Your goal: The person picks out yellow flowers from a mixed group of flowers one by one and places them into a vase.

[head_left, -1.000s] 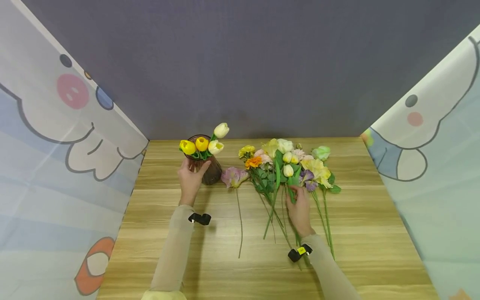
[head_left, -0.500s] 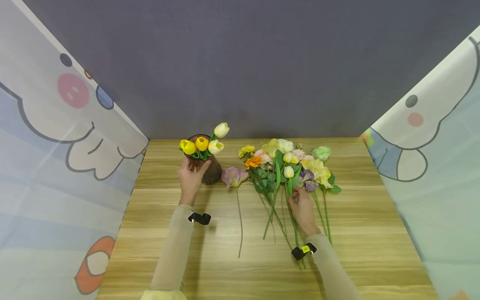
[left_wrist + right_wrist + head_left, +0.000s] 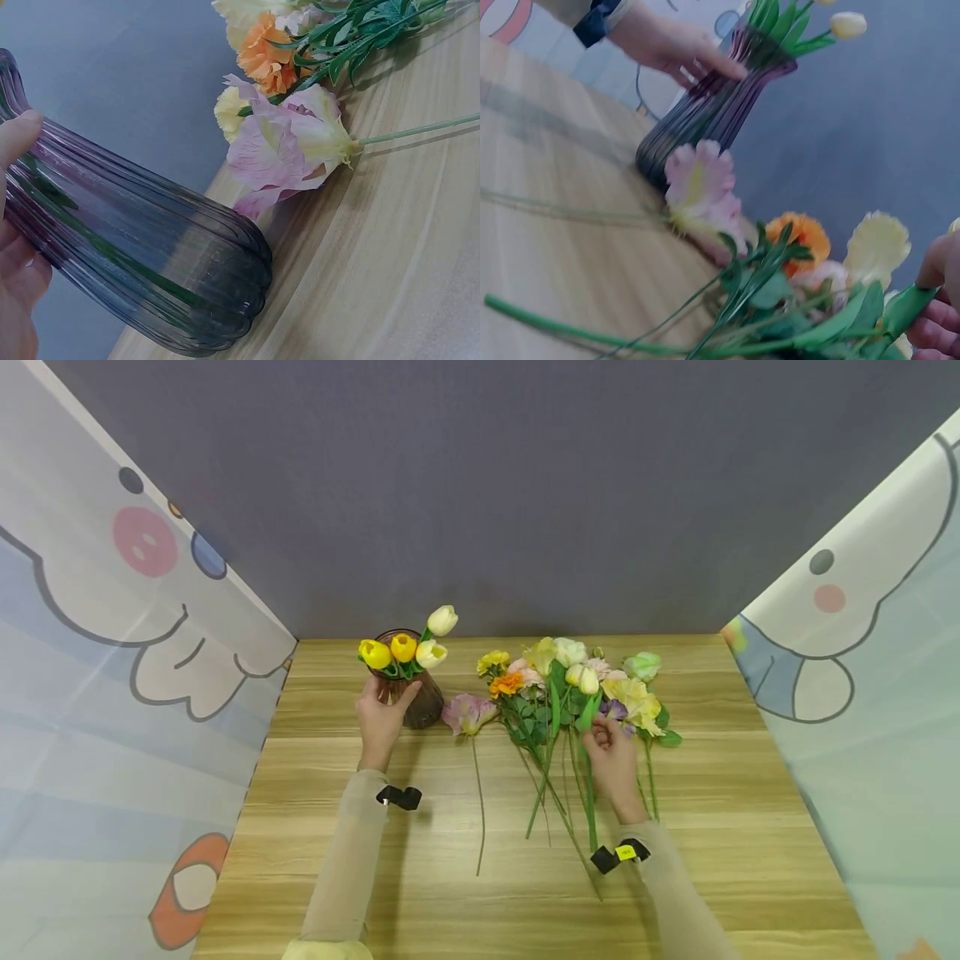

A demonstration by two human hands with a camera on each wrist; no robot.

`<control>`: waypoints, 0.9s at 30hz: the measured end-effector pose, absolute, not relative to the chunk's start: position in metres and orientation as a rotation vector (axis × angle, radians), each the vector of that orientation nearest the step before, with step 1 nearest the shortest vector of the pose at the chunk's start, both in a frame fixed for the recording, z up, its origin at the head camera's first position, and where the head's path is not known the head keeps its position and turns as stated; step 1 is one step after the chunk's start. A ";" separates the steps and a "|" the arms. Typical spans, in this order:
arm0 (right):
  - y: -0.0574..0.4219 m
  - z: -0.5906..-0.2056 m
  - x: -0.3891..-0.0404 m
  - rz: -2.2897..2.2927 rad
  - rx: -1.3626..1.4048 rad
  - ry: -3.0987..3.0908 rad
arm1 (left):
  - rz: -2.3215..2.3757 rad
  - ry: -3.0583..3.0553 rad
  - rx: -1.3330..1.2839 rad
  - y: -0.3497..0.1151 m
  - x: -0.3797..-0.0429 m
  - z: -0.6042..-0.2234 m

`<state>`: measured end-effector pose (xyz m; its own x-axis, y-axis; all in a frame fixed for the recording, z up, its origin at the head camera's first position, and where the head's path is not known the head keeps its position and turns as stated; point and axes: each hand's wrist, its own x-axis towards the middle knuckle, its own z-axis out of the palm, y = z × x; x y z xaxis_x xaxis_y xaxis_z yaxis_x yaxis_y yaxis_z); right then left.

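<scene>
Around the neck of a ribbed purple glass vase (image 3: 425, 703), my left hand (image 3: 381, 718) keeps its grip. Yellow tulips (image 3: 404, 648) and white tulips (image 3: 431, 654) stand in that vase, and green stems show through its glass in the left wrist view. My right hand (image 3: 613, 764) pinches a white tulip (image 3: 588, 682) by its green leaf and stem (image 3: 909, 309), over the flower pile. In the right wrist view only part of this hand (image 3: 939, 300) shows at the edge.
Beside the vase lies a pink flower (image 3: 468, 714) with a long thin stem. A pile of artificial flowers, with an orange one (image 3: 507, 684), a cream-yellow one (image 3: 632, 700) and crossing stems, covers the wooden table (image 3: 712, 877) right of centre. A grey wall (image 3: 495, 527) stands behind.
My right hand has moved a little right and away from me, carrying the white tulip up; its stem has slid with it. The left hand and the vase have stayed put.
</scene>
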<state>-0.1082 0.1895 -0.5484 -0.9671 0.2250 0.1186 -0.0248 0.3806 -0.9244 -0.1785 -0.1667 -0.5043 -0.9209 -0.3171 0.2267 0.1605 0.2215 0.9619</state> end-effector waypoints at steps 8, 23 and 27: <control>0.171 -0.516 -0.110 1.688 -0.105 -2.305 | -1.730 -2.140 0.139 -0.167 -0.180 -0.507; 0.146 -0.469 -0.131 1.902 0.007 -1.756 | -1.759 -2.134 0.154 -0.170 -0.185 -0.516; 0.142 -0.463 -0.140 1.952 0.122 -1.598 | -1.750 -2.123 0.143 -0.174 -0.192 -0.530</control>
